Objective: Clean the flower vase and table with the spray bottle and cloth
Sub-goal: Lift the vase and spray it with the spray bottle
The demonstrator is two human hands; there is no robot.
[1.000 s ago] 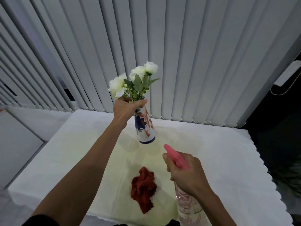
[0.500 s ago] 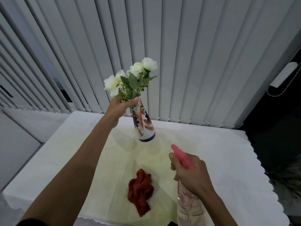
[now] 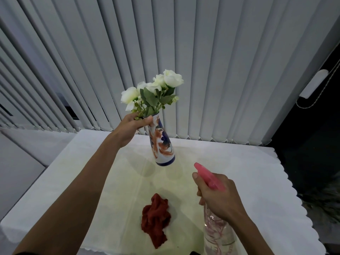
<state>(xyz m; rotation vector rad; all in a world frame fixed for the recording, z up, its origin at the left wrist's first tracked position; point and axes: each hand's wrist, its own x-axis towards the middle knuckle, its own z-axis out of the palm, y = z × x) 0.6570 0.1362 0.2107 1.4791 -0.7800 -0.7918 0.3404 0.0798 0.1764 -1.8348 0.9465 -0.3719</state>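
Left hand (image 3: 131, 127) fingers (image 3: 147, 120) were curled round the vase (image 3: 162, 144) neck, right under the rim, thumb across the near side. Vase hung tilted, mouth leaning left, blue-ringed base swung right, lifted clear above the table (image 3: 257, 172) on the far side of the cloth (image 3: 156, 216). White flowers (image 3: 154, 91) stuck out just above the grip. Right hand (image 3: 219, 196) fingers (image 3: 199, 192) were wrapped round the spray bottle (image 3: 219, 234) neck under the pink head, whose nozzle pointed up and away toward the vase base. Couldn't tell if a finger sat on the trigger. Bottle was upright, just right of the cloth and apart from the vase. Cloth: red, crumpled, flat on the table, touching neither hand. Vertical blinds (image 3: 220, 61) hung beyond the cloth.
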